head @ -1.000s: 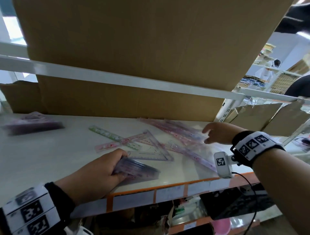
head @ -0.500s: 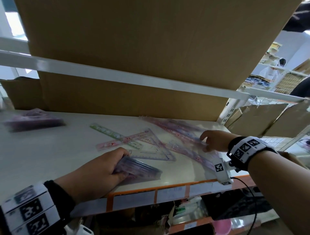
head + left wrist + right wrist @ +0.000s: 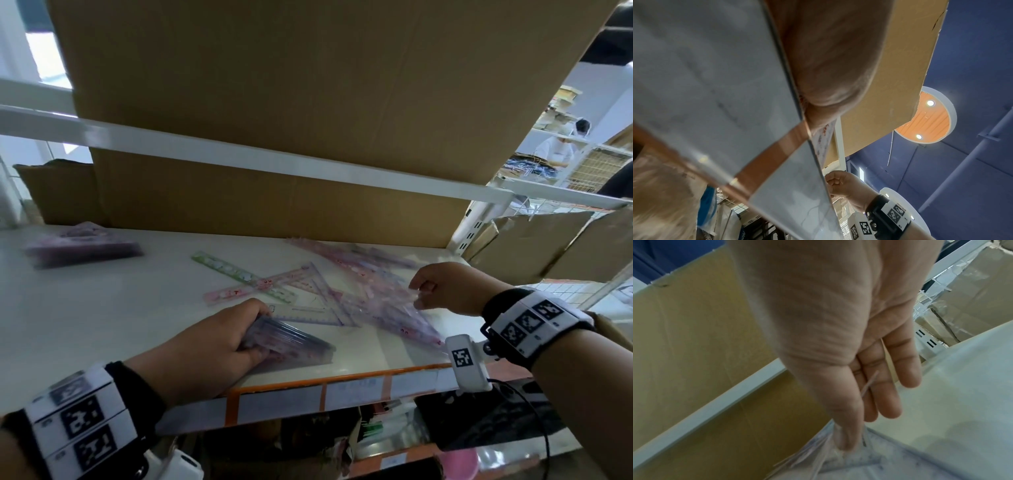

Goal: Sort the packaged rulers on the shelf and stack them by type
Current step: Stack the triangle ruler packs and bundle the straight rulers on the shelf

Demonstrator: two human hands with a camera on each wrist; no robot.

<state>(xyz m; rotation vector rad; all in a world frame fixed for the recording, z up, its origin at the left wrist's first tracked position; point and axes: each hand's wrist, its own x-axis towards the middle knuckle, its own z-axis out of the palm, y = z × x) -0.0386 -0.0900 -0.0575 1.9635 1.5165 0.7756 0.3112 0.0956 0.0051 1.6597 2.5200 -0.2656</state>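
Left hand (image 3: 209,346): I see my fingers curled round a stack of packaged triangle rulers (image 3: 291,342), holding it down on the shelf (image 3: 85,318) near the front edge.
Right hand (image 3: 445,291): thumb and forefinger pinch the clear wrapper of one packaged ruler (image 3: 387,305) at its corner; the other fingers (image 3: 908,369) hang loosely bent and touch nothing. The pack's far end looks to lie on the loose pile.
Loose pile: a green straight ruler (image 3: 236,270), a pink straight ruler (image 3: 239,291) crossing it and a clear set square (image 3: 315,301) lie at mid-shelf; long pink packs (image 3: 349,257) lie behind, near the back.
Sorted stack (image 3: 82,245): purple-tinted packs, far left on the shelf, well apart from both hands.
Cardboard box (image 3: 308,102): stands behind the shelf, plain brown.
Writing: the price strip (image 3: 342,394) on the shelf's front edge carries labels too blurred for me to read; the printing on the rulers is also unreadable.
Wrist bands: black-and-white square marker patterns, no words.
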